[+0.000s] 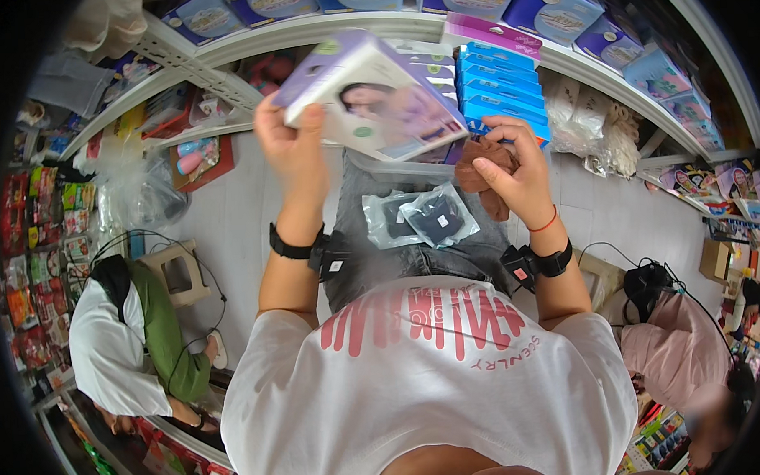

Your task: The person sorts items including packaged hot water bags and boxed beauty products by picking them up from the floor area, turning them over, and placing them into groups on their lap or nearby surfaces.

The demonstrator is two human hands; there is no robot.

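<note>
My left hand (293, 148) grips the lower left corner of a white and purple carton (392, 111) with a printed portrait on its front. The carton is tilted and a little smeared by motion. Bunched in my right hand (516, 170) is a piece of soft brown fabric (482, 167), part of it hanging below my fingers; its exact kind does not show. On my lap, two clear packets (438, 217) with dark folded contents overlap. Just beyond my right hand stands a row of blue boxes (500, 91), beside white and purple ones partly hidden behind the carton.
A curved white shelf (322, 30) with purple and blue boxes runs across the far side. Bagged pale goods (589, 117) lie below it at right. One person (124, 347) sits at left, another (677, 344) at right. A beige stool (176, 274) stands at left.
</note>
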